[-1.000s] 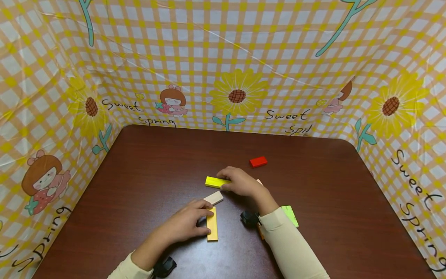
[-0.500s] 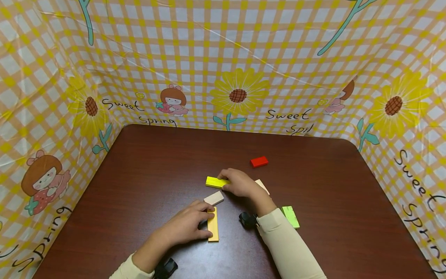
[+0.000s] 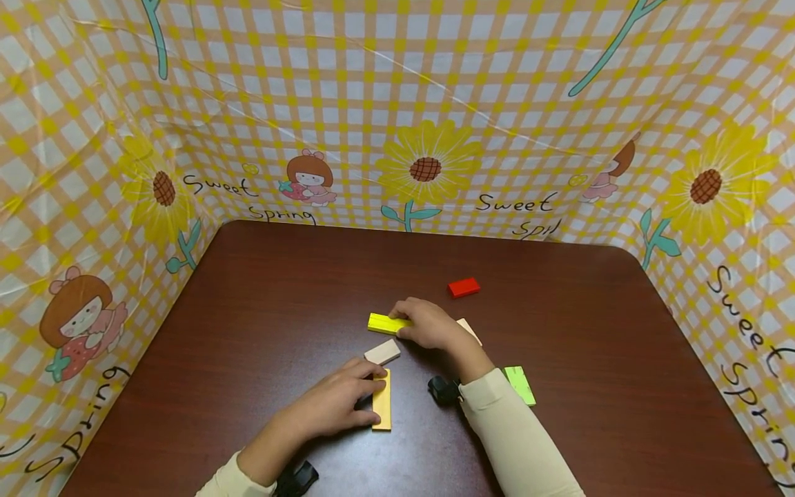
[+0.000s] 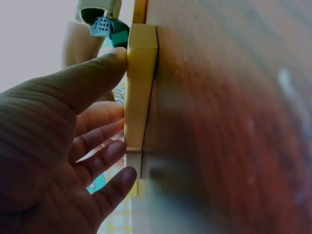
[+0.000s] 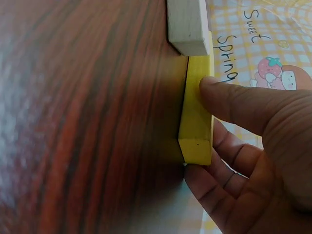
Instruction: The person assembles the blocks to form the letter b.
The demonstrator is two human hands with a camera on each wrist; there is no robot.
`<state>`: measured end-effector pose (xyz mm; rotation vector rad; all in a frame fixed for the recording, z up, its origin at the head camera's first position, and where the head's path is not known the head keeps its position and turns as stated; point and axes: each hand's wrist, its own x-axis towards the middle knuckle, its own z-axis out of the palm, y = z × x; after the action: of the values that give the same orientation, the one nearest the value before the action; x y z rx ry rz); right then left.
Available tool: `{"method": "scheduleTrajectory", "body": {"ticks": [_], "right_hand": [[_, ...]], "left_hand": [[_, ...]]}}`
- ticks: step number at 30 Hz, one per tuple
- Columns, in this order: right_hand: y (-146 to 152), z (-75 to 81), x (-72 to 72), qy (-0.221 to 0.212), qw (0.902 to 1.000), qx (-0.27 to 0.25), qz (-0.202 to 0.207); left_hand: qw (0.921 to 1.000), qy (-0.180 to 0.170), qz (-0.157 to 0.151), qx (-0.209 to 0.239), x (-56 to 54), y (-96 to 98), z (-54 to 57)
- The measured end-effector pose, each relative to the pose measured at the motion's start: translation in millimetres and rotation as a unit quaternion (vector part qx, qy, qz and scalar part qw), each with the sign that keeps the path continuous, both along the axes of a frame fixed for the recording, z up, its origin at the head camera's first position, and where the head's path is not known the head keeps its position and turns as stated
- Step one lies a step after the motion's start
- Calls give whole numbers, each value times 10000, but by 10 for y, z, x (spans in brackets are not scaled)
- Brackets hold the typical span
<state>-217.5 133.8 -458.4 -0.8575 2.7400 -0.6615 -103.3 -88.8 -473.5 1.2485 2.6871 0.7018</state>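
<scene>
Where the left hand lies: on the golden block, the left hand point(image 3: 332, 400) has its thumb near the close end and its fingers point(image 4: 114, 192) spread apart toward the far end.
What the right hand holds: the yellow block point(image 3: 381, 323), lying on the counter point(image 3: 279, 297) a little farther off; the right hand point(image 3: 427, 324) has its fingers clamped on one end, thumb on the near side.
Golden block: long, flat and square-edged point(image 3: 384, 399), pointing away from the person.
Pale block: short, slanted point(image 3: 382, 352), between the golden and yellow blocks; whether it touches the golden one I cannot tell.
Left wrist view only: part of an orange block point(image 4: 139, 10) at the top edge, which the head view does not show, and the golden block's thick side and end.
Right wrist view only: the yellow block's smooth end face, and faint grain on the pale block.
Head view only: a red block point(image 3: 464, 288) beyond the hands, a lime green block point(image 3: 519, 385) beside the right sleeve point(image 3: 512, 435), and a second pale block point(image 3: 470, 331) partly behind the right wrist.
Counter: dark reddish brown, glossy, streaked with black grain.
Cloth: creased, shiny checked sheeting point(image 3: 348, 90) printed with sunflowers.
</scene>
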Motion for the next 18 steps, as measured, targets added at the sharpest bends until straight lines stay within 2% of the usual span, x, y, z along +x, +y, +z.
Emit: {"method": "scheduleTrajectory", "body": {"ticks": [4,11,18], "right_hand": [[4,6,-30,-78,9999,-30,60],[23,-2,-95,-73,9999,17,122],[59,-13,-157,-122,9999,44,114]], "left_hand": [[9998,55,-148,-111,-29,26,-3],[9964,483,-462,-523,-120,149,5],[9919,750,-454,-916,-252,305,73]]}}
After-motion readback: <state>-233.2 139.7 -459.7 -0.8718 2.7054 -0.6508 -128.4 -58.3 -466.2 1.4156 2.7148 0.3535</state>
